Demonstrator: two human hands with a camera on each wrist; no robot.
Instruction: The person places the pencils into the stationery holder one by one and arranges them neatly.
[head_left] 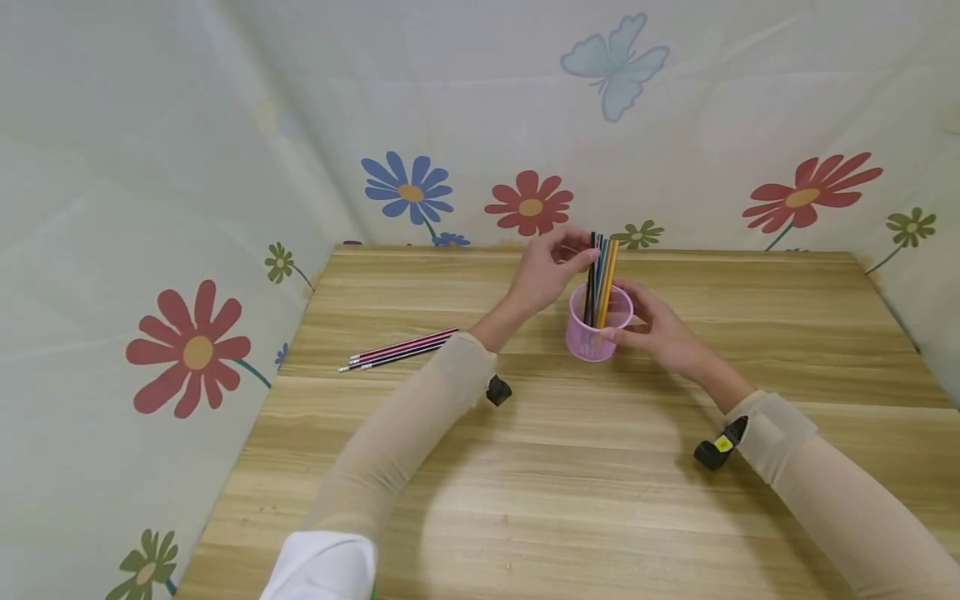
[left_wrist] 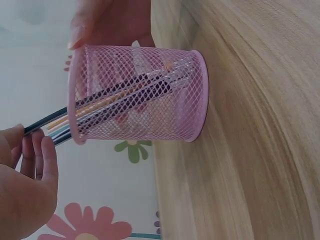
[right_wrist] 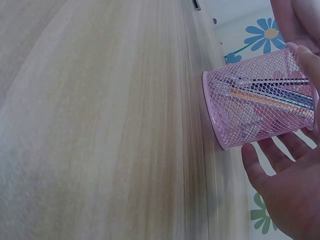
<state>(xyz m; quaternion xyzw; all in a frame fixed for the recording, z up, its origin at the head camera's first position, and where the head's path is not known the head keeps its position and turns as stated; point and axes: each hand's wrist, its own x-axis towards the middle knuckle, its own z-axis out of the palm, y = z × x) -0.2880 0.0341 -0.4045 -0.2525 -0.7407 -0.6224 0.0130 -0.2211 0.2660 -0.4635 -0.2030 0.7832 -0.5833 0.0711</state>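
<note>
Left hand (head_left: 542,271) pinches the pencil tops (head_left: 602,250); right hand (head_left: 660,333) curls round the pink mesh cup (head_left: 597,329), at 12 o'clock on the table (head_left: 600,500). It looks light and tippy, so hold its side.

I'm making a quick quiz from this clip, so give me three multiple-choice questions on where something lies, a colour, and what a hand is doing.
1. Where do the loose striped pencils lie on the wooden table?
A. left of the cup
B. right of the cup
C. inside the cup

2. What colour is the wire mesh pencil cup?
A. blue
B. pink
C. black

3. What does the right hand do?
A. lies flat on the table
B. lifts the loose pencils
C. holds the cup's side

Answers: 1 A, they lie beside the left forearm. 2 B, pink mesh in every view. 3 C, its fingers wrap the cup wall.
</note>
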